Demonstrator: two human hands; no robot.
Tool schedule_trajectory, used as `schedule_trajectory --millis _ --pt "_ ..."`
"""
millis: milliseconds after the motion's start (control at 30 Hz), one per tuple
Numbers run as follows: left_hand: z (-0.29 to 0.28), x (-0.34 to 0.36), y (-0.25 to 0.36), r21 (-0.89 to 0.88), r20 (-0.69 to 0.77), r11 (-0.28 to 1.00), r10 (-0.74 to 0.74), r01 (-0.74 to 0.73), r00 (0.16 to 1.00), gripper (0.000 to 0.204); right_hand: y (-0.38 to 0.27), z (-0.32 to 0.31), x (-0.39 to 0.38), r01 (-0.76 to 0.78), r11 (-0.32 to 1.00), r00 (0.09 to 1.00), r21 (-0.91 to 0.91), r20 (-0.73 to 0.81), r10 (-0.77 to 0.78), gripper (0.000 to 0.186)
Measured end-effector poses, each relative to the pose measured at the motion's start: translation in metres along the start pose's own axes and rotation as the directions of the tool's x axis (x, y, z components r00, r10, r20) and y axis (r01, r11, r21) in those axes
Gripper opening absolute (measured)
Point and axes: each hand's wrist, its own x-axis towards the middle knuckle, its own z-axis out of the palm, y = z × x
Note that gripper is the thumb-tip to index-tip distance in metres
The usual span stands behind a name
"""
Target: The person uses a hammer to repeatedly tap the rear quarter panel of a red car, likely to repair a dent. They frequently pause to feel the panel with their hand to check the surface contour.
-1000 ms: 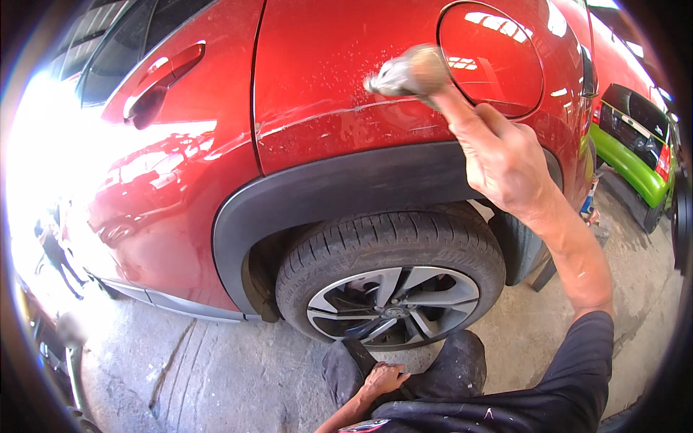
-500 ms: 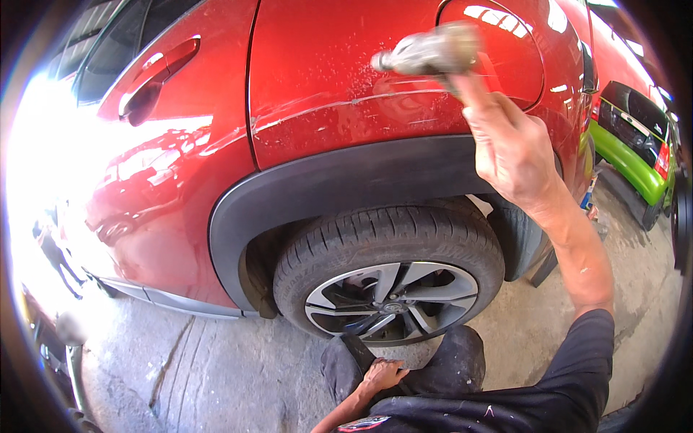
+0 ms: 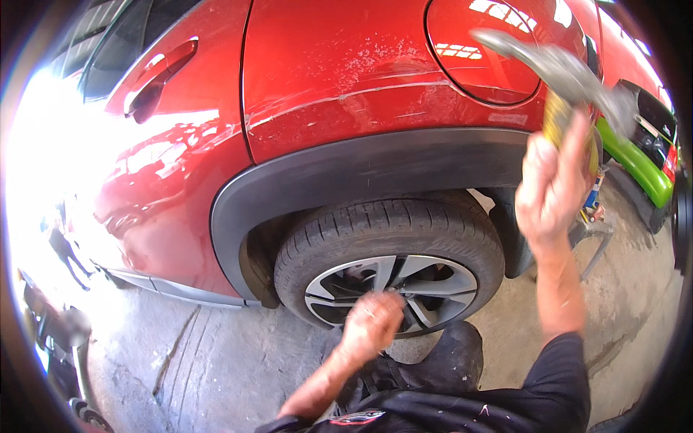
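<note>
My right hand (image 3: 550, 180) grips a hammer (image 3: 527, 61) with a metal head and yellow handle, raised and blurred over the red car's rear side, beside the round fuel flap (image 3: 462, 68). The red rear panel (image 3: 346, 86) carries scuffs and pale scratch lines above the black arch trim (image 3: 361, 162). My left hand (image 3: 375, 325) is closed and smeared by motion in front of the alloy wheel (image 3: 440, 289), above my legs; I cannot tell whether it holds anything.
A green car (image 3: 642, 173) stands behind at the right. Tools and a grey stand (image 3: 592, 231) sit beside the rear bumper. A person (image 3: 65, 252) stands in glare at the far left. Concrete floor (image 3: 137, 346) runs under the car; dark equipment (image 3: 58, 332) is at the left edge.
The hammer and my right hand have swung rightward, away from the scratched panel, showing the handle. My left hand has risen from between my legs to in front of the wheel.
</note>
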Motion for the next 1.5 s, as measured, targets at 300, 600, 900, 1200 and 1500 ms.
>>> schedule_trajectory --millis 300,600,900,1200,1500 --pt "-0.097 0.257 -0.001 0.649 -0.319 0.761 0.279 -0.006 0.906 0.067 -0.065 -0.029 -0.189 -0.733 0.418 0.610 0.537 0.247 0.753 0.063" --pt "-0.096 0.359 0.016 0.745 -0.346 0.665 0.313 0.056 0.885 0.076 -0.093 -0.037 -0.276 -0.622 0.324 0.631 0.713 0.211 0.746 0.068" --pt "0.005 0.258 0.049 0.725 -0.121 0.689 0.145 -0.012 0.982 0.093 -0.102 -0.060 -0.300 -0.762 0.184 0.573 0.621 0.515 0.638 0.060" --pt "-0.017 0.214 0.025 0.733 -0.069 0.679 0.122 -0.032 0.990 0.089 -0.085 -0.060 -0.319 -0.758 0.150 0.556 0.635 0.508 0.658 0.063" --pt "-0.145 0.268 -0.056 0.567 -0.594 0.717 0.014 0.406 0.804 0.069 -0.100 -0.058 -0.314 -0.808 0.011 0.447 0.589 0.601 0.662 0.062"
